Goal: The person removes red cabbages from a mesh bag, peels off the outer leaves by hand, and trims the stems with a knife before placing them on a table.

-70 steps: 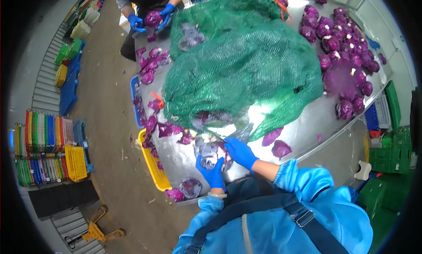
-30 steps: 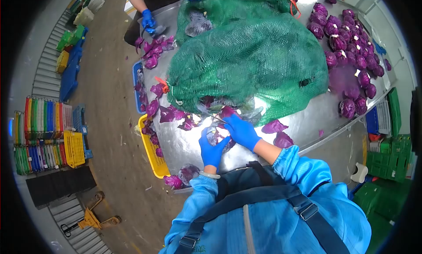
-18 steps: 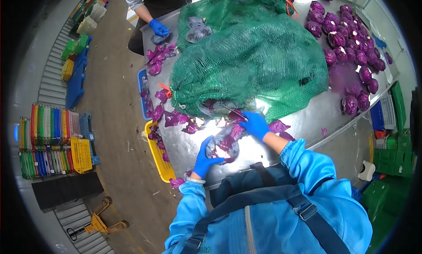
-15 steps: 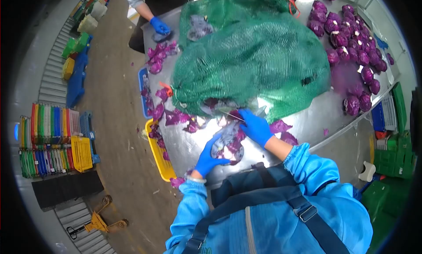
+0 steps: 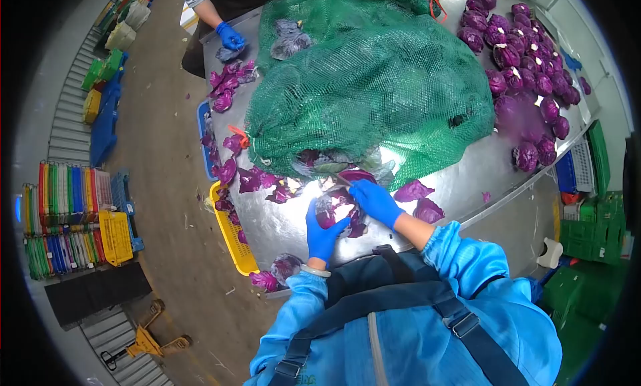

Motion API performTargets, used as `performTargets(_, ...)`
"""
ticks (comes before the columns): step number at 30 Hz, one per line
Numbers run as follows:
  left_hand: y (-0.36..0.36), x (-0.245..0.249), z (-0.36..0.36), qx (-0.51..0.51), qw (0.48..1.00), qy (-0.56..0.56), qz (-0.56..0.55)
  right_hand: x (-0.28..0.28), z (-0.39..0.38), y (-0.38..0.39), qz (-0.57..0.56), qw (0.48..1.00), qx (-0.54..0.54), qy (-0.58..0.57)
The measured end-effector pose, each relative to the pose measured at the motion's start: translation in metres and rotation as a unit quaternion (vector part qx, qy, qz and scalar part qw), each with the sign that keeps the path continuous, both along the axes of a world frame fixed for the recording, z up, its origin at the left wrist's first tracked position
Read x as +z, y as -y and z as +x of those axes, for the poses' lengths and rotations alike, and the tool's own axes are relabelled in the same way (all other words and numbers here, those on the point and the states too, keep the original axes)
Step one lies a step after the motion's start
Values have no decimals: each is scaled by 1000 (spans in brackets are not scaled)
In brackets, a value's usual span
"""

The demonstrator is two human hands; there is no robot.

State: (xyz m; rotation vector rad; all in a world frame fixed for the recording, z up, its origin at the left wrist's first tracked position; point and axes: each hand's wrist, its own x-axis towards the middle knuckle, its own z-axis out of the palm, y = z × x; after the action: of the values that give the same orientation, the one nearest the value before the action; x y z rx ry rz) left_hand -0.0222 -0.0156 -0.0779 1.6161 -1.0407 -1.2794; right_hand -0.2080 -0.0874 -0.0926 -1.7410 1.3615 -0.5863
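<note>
My left hand (image 5: 324,234), in a blue glove, curls round a red cabbage (image 5: 326,216) just above the metal table's near edge. White cut patches show on the cabbage. Closed beside it on the right is my blue-gloved right hand (image 5: 375,202), with a thin knife (image 5: 344,179) pointing up and left from the fingers; its handle is hidden. Loose purple leaves (image 5: 257,179) lie left of the cabbage, and more leaves (image 5: 428,211) lie to the right. A greyish outer leaf (image 5: 286,267) rests by my left wrist.
A green mesh sack (image 5: 374,92) with cabbages at its mouth covers the table's middle. Many red cabbages (image 5: 527,59) sit at the right. Yellow (image 5: 235,239) and blue (image 5: 205,135) crates adjoin the left edge. A co-worker's gloved hand (image 5: 230,37) is at the far left.
The view has shifted slightly. My left hand has turned more upright round the cabbage, whose greyish outer leaf no longer shows on top. A greyish leaf now shows by my left wrist.
</note>
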Motion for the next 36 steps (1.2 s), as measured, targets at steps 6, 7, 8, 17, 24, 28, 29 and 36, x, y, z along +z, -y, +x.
performTargets(6,-6,-12,29,-112,991,-62,-25,29,10,12,-87,988,-4,-129)
performTargets(7,-12,-14,36,-152,986,-46,-49,16,4,13,-93,988,1,-126)
performTargets(8,-18,-14,40,-178,980,-52,-67,4,-5,15,-98,988,7,-123)
performTargets(17,0,6,25,-101,991,-86,23,75,5,-17,-120,976,168,-74)
performTargets(24,18,16,15,-59,987,-134,71,58,11,-2,-131,972,171,-93)
performTargets(28,20,10,7,-35,991,-118,57,21,18,23,-132,981,60,-126)
performTargets(29,13,7,8,-65,994,-77,43,30,16,37,-73,987,48,-132)
performTargets(36,-18,23,29,-96,969,-225,37,12,14,29,-95,990,42,-93)
